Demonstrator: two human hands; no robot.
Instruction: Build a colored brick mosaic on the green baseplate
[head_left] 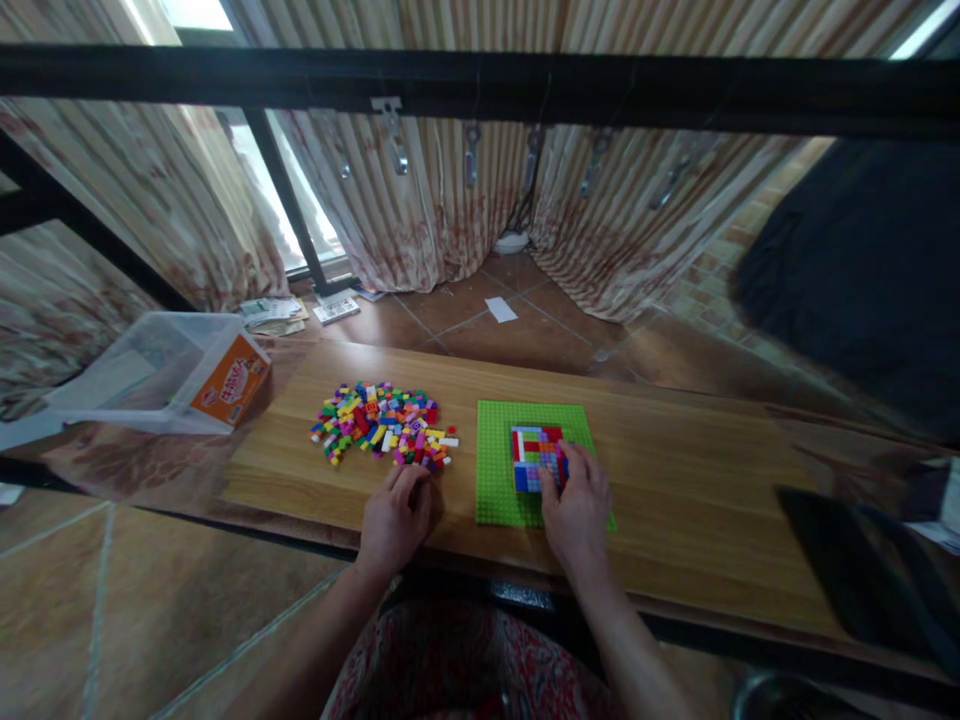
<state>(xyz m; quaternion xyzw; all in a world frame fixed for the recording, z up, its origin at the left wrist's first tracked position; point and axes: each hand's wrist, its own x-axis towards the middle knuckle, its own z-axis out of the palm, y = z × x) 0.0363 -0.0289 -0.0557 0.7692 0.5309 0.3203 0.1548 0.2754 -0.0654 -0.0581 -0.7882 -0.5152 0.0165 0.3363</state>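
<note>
Clock: centred on the green baseplate, 12 pointing away from the wearer.
Baseplate: flat on the wooden board, a block build near its middle.
Block build: red, blue, light blue and white pieces, roughly square, its 4 o'clock side partly hidden by the right hand.
Right hand: comes in from 5 o'clock; thumb and index finger stand slightly apart at the build, and whether they are clamped on a piece I cannot tell.
Left hand: rests between 8 and 9 o'clock, fingers curled in together at the near edge of the pile; whether a brick is inside I cannot tell.
Loose bricks: a mixed-colour pile between 9 and 10 o'clock, on the board.
Plastic box: clear, well beyond the pile on the same bearing, with an orange label.
Curtains: striped, at 12 o'clock, behind a black bar.
Paper: white, on the floor between 11 and 12.
</note>
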